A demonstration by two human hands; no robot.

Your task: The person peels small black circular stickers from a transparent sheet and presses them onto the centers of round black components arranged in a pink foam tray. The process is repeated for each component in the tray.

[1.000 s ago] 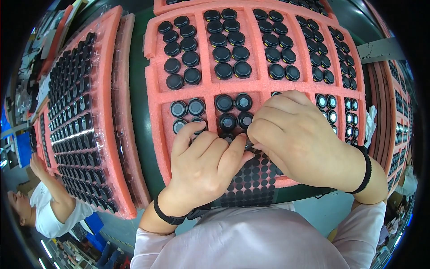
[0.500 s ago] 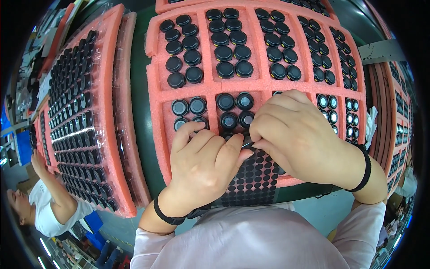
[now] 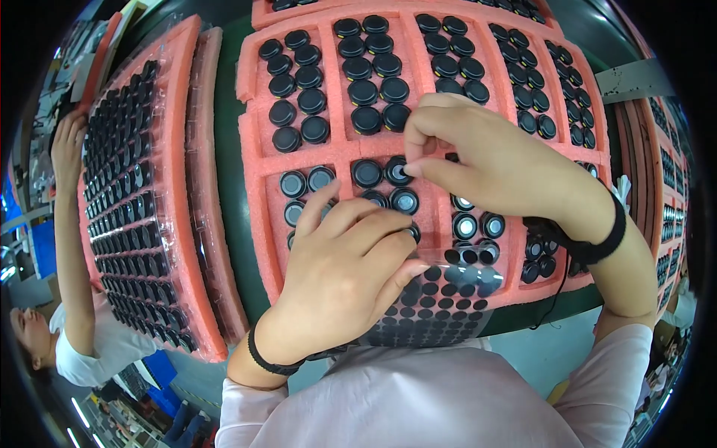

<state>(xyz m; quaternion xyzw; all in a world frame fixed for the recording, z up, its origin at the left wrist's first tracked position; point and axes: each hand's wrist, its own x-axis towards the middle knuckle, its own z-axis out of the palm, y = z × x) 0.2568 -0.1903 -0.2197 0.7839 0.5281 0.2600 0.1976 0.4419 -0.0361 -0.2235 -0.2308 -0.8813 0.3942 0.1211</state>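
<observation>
A: Far left?
B: Co-worker's hand (image 3: pixel 69 138), raised beyond the left foam tray (image 3: pixel 179 149). What it's at: too dim to make out.

A: Left hand?
B: Left hand (image 3: pixel 336 269) is back-up, fingers spread and bent over the main foam tray (image 3: pixel 255 201). Thumb reaches right, at the edge of the clear sheet (image 3: pixel 441 313) with black dots. Whether it grips the sheet, can't tell; fingertips partly tucked under. Hand also covers part of the round parts below it.

A: Sheet?
B: Right of the left thumb, below the right hand (image 3: pixel 485 153). Glare on its upper corner.

A: And the right?
B: Back-up, wrist bent, fingers curled, thumb and index tips at a black round part (image 3: pixel 391 170), up and right of the left fingers. Can't tell if anything's pinched; the tips hide it. Right hand and forearm block several parts underneath.
</observation>
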